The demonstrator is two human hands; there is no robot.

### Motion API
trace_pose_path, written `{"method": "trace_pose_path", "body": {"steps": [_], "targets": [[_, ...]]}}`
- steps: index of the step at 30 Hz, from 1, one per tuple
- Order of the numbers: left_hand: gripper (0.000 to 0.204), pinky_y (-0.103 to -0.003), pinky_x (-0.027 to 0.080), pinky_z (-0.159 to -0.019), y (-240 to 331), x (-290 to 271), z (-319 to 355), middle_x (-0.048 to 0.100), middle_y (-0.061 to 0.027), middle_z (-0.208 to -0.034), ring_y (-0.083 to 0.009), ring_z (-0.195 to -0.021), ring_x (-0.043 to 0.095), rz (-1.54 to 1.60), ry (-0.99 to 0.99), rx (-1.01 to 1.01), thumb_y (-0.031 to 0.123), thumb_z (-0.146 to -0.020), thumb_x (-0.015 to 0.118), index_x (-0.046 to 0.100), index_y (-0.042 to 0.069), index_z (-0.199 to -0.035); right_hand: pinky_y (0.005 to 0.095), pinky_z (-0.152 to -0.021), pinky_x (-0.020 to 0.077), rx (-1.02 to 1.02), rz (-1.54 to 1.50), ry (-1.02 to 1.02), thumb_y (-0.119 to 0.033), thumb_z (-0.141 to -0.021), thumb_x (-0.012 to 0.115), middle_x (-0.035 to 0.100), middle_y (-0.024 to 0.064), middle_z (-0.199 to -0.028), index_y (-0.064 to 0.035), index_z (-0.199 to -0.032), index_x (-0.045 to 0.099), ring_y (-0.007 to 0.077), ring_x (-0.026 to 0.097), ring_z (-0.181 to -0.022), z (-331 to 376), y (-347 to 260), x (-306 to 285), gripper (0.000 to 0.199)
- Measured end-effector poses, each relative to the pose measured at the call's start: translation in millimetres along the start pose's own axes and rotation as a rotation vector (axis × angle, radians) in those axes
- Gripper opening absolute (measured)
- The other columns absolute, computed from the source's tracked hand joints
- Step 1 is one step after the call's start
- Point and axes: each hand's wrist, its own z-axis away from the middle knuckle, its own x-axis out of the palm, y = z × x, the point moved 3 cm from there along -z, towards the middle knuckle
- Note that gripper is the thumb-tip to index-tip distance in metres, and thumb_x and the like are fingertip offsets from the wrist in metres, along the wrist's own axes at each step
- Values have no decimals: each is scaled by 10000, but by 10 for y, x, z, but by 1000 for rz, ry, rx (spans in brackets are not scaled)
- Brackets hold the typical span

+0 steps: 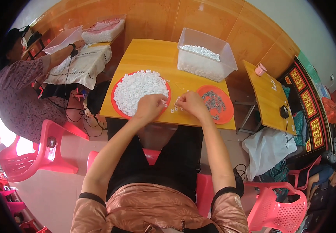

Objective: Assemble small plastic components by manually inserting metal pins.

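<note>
A red round tray (115,101) on the wooden table is heaped with small white ring-like plastic pieces (139,86). Over the right rim of that tray, my left hand (151,106) is closed in a pinch, with a small white piece showing at its fingertips. Just to its right, my right hand (193,104) is also pinched closed, its fingertips beside a few loose white pieces (172,110) on the tabletop; what it grips is too small to make out. Right of that hand sits a second red tray (227,116) with small grey metal parts (213,103).
A clear plastic bin (206,70) of white pieces stands at the table's (148,48) far right. Another person (24,93) works at a cloth-covered table on the left. A side table (271,99) and pink chairs (278,204) are on the right.
</note>
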Motion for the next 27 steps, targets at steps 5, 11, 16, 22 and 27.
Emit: {"method": "trace_pose_path", "body": {"steps": [5,11,16,22,27], "targets": [[125,-415,496,-696,199,417,-96,634,-129,-758,-315,-768,610,-329,-3,109,129,-733,632,694,91,-835,409,-640,500,102,-4,33,-242,-709,675,635,139,-647,-61,-649,674,300,633,-649,87,164,36,191],[112,-407,494,-707,203,527,-175,631,-116,-772,-314,-774,604,-335,27,243,118,-735,637,692,85,-827,417,-662,500,89,-35,233,-231,-729,675,652,150,-702,-66,-724,702,321,642,-701,130,189,36,167],[100,-403,494,-696,187,156,-197,644,-116,-821,-301,-801,615,-242,181,269,107,-742,639,691,70,-819,408,-668,500,12,-133,336,-204,-764,662,662,156,-742,-40,-783,698,320,646,-717,209,145,-131,169],[106,-367,489,-691,-250,-420,-57,644,-121,-850,-281,-784,627,-235,110,8,126,-754,661,696,76,-841,403,-662,496,1,-161,354,-193,-766,661,659,159,-734,-18,-797,690,318,645,-720,294,-137,-206,180],[152,-372,485,-690,-302,-436,65,614,-111,-832,-266,-781,624,-182,-113,-48,126,-710,708,704,85,-857,398,-654,494,-111,-174,292,-198,-770,661,656,162,-725,-11,-782,688,312,643,-711,280,-431,-107,189]]}}
